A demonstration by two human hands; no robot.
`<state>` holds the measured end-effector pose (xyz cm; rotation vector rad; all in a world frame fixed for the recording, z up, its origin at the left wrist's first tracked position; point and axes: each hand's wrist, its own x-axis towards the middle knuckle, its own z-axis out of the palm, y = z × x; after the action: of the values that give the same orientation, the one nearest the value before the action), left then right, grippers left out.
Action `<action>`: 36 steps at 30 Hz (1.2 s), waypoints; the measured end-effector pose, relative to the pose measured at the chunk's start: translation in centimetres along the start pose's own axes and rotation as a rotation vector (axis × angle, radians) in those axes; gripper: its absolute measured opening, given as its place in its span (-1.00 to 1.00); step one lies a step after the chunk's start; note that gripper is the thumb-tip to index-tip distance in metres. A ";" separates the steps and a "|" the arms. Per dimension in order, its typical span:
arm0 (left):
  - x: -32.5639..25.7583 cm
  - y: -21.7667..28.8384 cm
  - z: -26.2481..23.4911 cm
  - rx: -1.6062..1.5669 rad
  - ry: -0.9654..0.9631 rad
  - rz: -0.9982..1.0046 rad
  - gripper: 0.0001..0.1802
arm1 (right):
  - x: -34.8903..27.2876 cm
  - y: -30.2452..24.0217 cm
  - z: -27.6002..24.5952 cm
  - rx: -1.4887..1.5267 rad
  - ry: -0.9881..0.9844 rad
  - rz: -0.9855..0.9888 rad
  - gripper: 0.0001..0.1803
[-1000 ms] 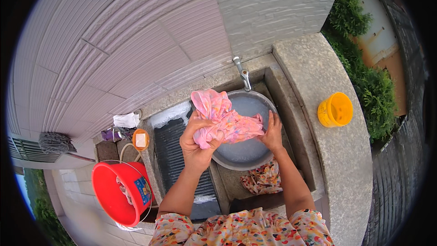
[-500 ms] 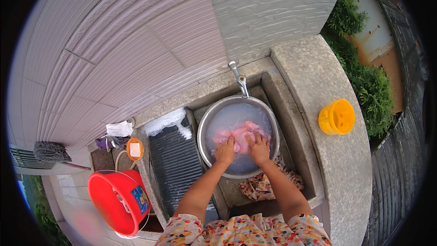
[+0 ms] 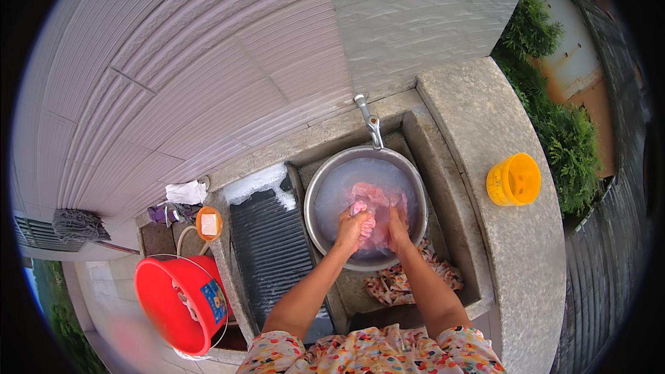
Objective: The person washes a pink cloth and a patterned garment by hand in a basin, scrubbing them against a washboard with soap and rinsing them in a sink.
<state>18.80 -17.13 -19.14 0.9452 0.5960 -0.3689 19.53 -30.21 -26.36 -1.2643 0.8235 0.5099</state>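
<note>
A round metal basin (image 3: 313, 225) of cloudy, soapy water stands in the stone sink under a metal faucet (image 3: 372, 123). Pink cloth (image 3: 368, 194) lies partly sunk in the water. My left hand (image 3: 351, 230) is closed round a bunched fold of it, raised at the surface. On the right side of the same cloth, my right hand (image 3: 397, 231) grips it at the waterline, its fingertips partly hidden by water and fabric. Beside the basin's near right rim, a wet patterned cloth (image 3: 395, 286) is heaped on the sink floor.
A ridged washboard slab (image 3: 270, 249) with white suds (image 3: 256, 183) lies left of the basin. Further left are a red bucket (image 3: 156, 298), an orange bowl (image 3: 208, 223) holding a pale block, and a grey mop head (image 3: 76, 226). A yellow pail (image 3: 513, 179) stands on the right ledge (image 3: 478, 118).
Both hands have gone from pressing flat on the pink cloth to gripping it, thumbs upward. My left hand has gathered a fold and drawn it toward me.
</note>
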 end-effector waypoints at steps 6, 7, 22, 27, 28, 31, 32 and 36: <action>-8.9 -1.2 9.5 0.014 -0.264 0.124 -0.87 | -3.7 -2.3 0.8 0.838 -0.849 0.302 -0.38; -9.1 -1.7 9.9 0.213 -0.292 0.219 -0.85 | -4.0 -2.3 0.3 0.867 -0.880 0.279 -0.39; 1.1 5.9 -3.8 1.144 0.845 0.615 -0.64 | -4.1 -3.0 -2.9 0.474 -0.144 -0.145 -0.68; -2.2 7.4 -7.5 1.384 0.889 0.223 -0.46 | -3.0 -1.5 -3.7 -0.425 0.036 -0.557 -0.62; -2.5 7.2 -7.3 1.361 0.901 0.144 -0.46 | -2.6 -0.9 -3.9 -0.635 0.083 -0.610 -0.62; -2.1 5.5 -5.2 1.989 0.995 0.394 -0.42 | -2.2 0.3 -4.2 -0.870 0.196 -0.657 -0.61; -1.2 4.9 -4.4 2.038 0.793 0.466 -0.18 | -2.4 0.5 -4.1 -0.855 0.251 -0.727 -0.61; 1.6 -0.8 -2.4 2.282 -0.076 0.417 -0.26 | -3.1 0.5 -3.0 -1.065 0.237 -0.785 -0.52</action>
<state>18.91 -15.60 -21.69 3.1097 -0.4600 -0.6396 16.52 -32.64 -24.52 -2.5057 0.1232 0.1182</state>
